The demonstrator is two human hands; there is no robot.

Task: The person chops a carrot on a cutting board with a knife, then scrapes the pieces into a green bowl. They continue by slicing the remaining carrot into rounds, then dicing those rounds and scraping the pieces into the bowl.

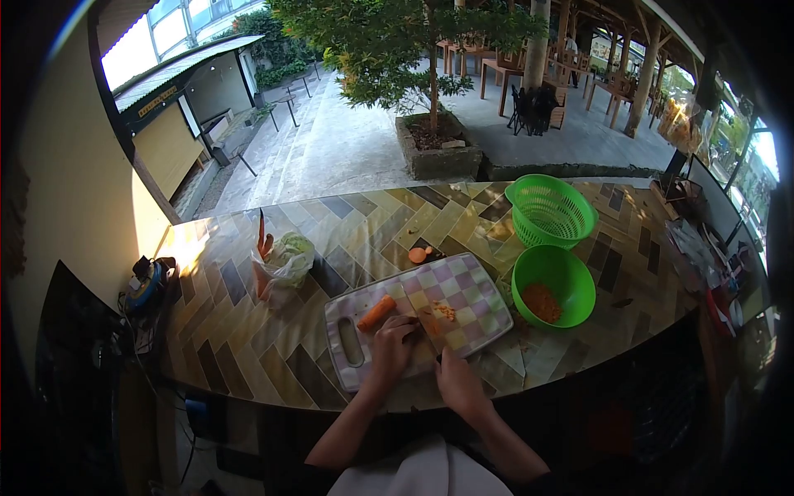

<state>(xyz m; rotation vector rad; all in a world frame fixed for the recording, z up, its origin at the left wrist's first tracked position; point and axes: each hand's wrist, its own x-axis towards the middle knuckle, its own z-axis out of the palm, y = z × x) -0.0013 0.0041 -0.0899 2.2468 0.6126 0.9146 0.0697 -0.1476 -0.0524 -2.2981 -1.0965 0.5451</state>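
Observation:
A checkered cutting board (354,379) lies on the table in front of me. My right hand (455,376) is wrapped round a knife (420,316), its blade reaching away over the board. My left hand (393,341) is closed on the board just left of the blade, fingers bent down; what they press on is hidden. Beyond that hand rests a thick piece of carrot (376,313). Finely chopped carrot (444,311) lies in a small pile right of the blade. Past the board's far edge are carrot end pieces (418,255).
Right of the board stands a green bowl (583,285) with chopped carrot inside, a green colander (552,198) behind it. A plastic bag (289,258) of pale green vegetable lies at left beside whole carrots (263,244). Cables and plastic packets line the table's sides.

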